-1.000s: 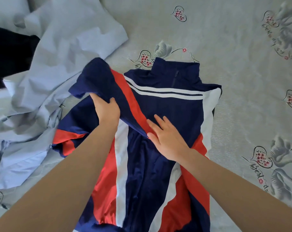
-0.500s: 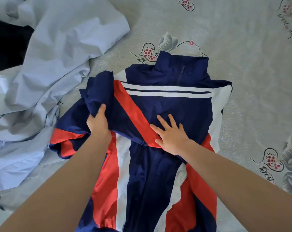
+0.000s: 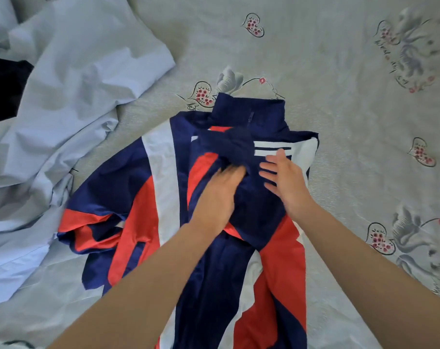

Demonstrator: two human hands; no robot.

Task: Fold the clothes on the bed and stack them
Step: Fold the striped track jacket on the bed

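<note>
Sleeve (image 3: 229, 147) bunched on jacket (image 3: 249, 273) chest; my left hand (image 3: 213, 197) pinches it, right hand (image 3: 287, 182) flat, fingers apart. Risk: slick fabric slides, fold opens.

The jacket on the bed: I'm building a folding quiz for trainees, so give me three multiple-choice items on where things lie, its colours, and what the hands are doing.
1. Where does the pale blue garment lie relative to the jacket?
A. to its left
B. on top of it
C. to its right

2. Which colours make up the jacket?
A. green and yellow
B. navy, red and white
C. all black

3. How is the right hand?
A. fist clenched
B. gripping the collar
C. fingers spread, open

Answers: 1 A, it is crumpled at the left edge; 2 B, panels and stripes show them; 3 C, over the chest beside the left hand.
</note>
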